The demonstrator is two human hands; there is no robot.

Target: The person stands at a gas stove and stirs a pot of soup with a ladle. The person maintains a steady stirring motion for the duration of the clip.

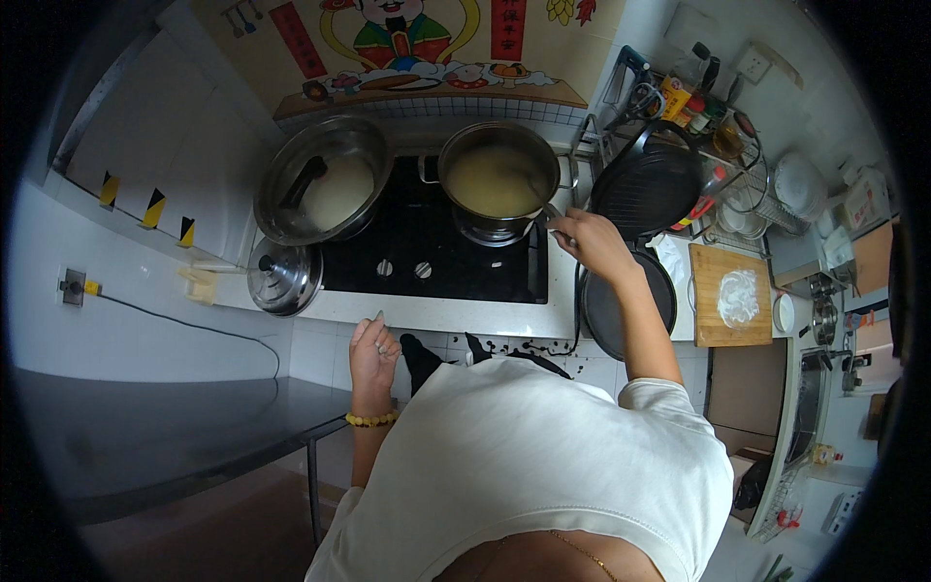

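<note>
My right hand (584, 240) is closed around the handle of a metal utensil (550, 210), whose far end dips into yellowish liquid in a steel pot (500, 129). That pot stands on the right burner of a black gas hob (429, 254). My left hand (376, 351) is raised in front of the counter with its fingers curled; whether it holds anything small cannot be told. A wide steel pan (273, 211) with pale content and a dark-handled utensil (304, 182) sits over the hob's left side. A steel lid (285, 280) lies just in front of it.
An open black electric griddle (629, 302) stands right of the hob. Beyond it is a wooden cutting board (727, 265) with a crumpled clear plastic piece (738, 298). A wire rack (764, 207) holds bottles and dishes. A grey table (189, 429) stands at the left.
</note>
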